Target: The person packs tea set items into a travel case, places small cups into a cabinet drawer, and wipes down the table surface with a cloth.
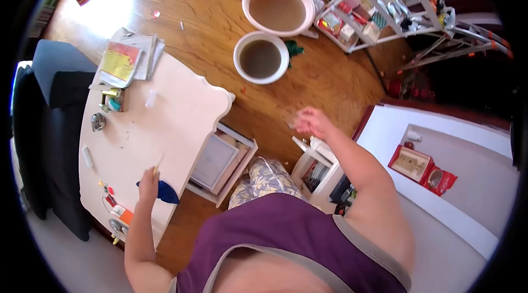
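My left hand (pixel 147 184) is closed over the white table, with a thin pale stick (pixel 159 162) poking out past its fingers. Beside that hand a dark blue cloth-like piece (pixel 168 192) lies at the edge of the white table (pixel 170 100). My right hand (pixel 313 122) is raised on the other side, above the floor and close to a small white shelf unit (pixel 308 169). Its fingers are pinched together, and something small and see-through (pixel 293 121) shows at their tips, too faint to name.
An open drawer (pixel 220 158) juts from the table near my legs. Two basins of murky water, a white one (pixel 237 64) and a pinkish one (pixel 247 15), stand on the wooden floor. Newspapers (pixel 147 56) lie on the table. A white rack (pixel 352 23) stands far right.
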Demonstrator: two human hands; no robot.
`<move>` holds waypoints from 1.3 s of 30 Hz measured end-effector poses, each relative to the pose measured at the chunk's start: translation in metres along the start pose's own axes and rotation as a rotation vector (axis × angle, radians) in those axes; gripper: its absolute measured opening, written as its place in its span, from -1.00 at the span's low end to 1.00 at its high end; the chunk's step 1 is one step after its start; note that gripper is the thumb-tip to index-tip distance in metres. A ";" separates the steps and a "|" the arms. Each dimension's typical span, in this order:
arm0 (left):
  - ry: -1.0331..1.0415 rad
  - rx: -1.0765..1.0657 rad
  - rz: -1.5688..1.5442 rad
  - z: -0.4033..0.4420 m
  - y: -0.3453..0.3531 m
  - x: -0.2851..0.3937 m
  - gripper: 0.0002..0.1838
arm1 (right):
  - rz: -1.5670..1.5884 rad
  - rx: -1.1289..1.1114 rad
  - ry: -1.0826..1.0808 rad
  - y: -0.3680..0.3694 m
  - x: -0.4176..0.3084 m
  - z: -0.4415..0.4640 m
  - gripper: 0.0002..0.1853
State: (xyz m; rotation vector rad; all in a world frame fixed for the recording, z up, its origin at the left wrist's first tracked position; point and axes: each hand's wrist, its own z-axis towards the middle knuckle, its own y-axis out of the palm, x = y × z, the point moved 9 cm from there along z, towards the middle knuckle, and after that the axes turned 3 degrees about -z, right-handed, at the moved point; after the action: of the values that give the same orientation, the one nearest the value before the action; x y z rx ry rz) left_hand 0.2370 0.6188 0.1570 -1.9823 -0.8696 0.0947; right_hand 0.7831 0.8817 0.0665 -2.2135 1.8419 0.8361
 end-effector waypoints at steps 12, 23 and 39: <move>-0.325 0.284 -0.605 -0.225 0.090 -0.039 -0.70 | -0.429 -0.126 -0.052 0.068 0.052 -0.032 -0.74; -0.954 0.714 -0.627 -0.461 0.255 -0.029 -0.73 | -1.203 -0.801 0.054 0.336 0.138 -0.034 -0.75; -1.671 1.060 -1.677 -0.577 0.550 0.148 -0.61 | -1.788 -1.458 0.560 0.448 0.500 -0.267 -0.76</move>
State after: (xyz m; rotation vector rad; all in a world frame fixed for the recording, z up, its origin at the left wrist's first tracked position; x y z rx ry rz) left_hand 0.8699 0.1174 0.0875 0.5736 -2.3820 0.9798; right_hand 0.4940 0.2244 0.1468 -3.2605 -1.7305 0.9798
